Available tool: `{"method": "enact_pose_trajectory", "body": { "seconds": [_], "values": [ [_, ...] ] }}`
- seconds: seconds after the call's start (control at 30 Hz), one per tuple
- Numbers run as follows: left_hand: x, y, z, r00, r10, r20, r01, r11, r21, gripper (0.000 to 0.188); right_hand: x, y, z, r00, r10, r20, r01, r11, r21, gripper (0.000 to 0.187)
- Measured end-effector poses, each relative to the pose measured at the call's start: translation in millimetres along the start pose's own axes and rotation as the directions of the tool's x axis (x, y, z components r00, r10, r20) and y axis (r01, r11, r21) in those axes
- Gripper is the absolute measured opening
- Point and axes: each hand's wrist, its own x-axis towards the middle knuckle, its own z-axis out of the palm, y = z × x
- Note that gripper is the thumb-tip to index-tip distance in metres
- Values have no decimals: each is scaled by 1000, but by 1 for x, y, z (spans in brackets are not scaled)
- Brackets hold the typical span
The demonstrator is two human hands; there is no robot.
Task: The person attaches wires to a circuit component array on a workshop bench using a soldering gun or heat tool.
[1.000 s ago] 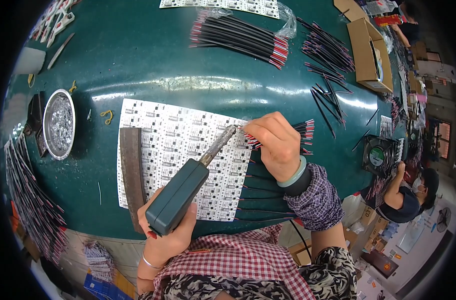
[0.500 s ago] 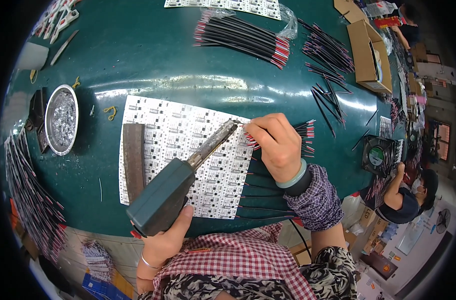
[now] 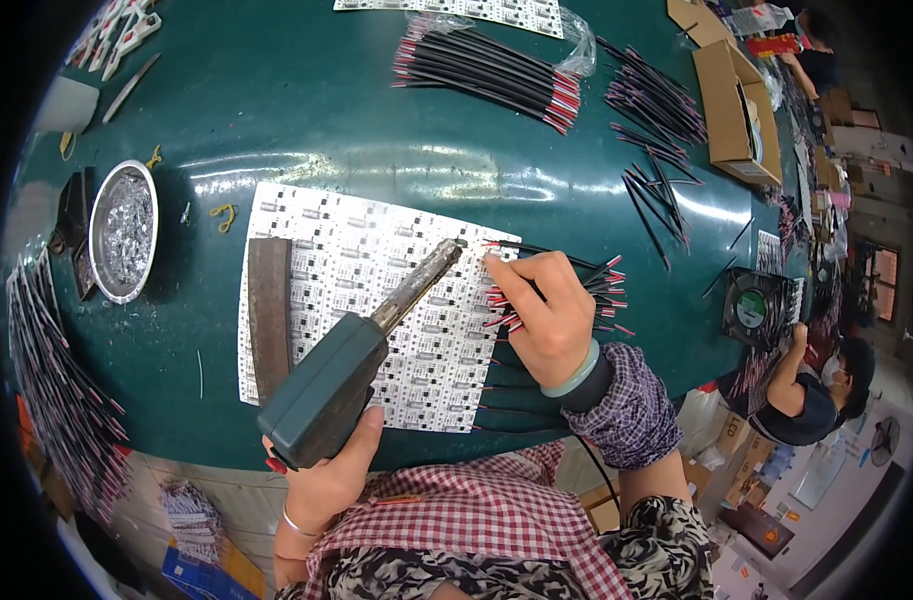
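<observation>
iron (image 3: 327, 385) in left hand (image 3: 329, 482) (tip (image 3: 451, 250) beyond)

A gun-shaped tool (image 3: 327, 388) is partly covering the left hand (image 3: 329, 487); the top edge is cropping a circuit sheet (image 3: 477, 8).

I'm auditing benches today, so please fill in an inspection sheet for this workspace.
Surface: green table, glossy.
Job's things: soldering gun, its tip over the white circuit panel; dark bar lying on the panel.
Clutter: metal bowl of silvery scraps; yellow band.
Left grip: closed on the soldering gun.
Right grip: over short wires at the panel's right edge; hold unclear.
Cables: black cord passing the table's near edge.
Surroundings: co-worker and black fan, right side.
</observation>
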Motion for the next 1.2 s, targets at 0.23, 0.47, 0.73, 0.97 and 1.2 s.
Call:
{"method": "enact_pose_trajectory", "body": {
  "seconds": [0.23,0.47,0.73,0.97,1.2],
  "values": [
    [3,-12,0,976,205,69,-215,957,195,24,1,1,1,998,-46,-48,46,999,-7,61],
    [7,-12,4,949,297,102,-313,918,244,20,2,1,2,995,-74,-67,72,997,-30,57],
    [12,-2,8,959,231,166,-258,953,161,18,2,2,1,995,-80,-64,78,997,-25,55],
    [11,-4,6,940,275,202,-318,920,229,18,3,2,1,995,-74,-64,73,997,-31,55],
    [8,-4,5,947,276,162,-307,927,215,18,3,3,1,998,-19,-67,22,999,45,51]
  ]
}}
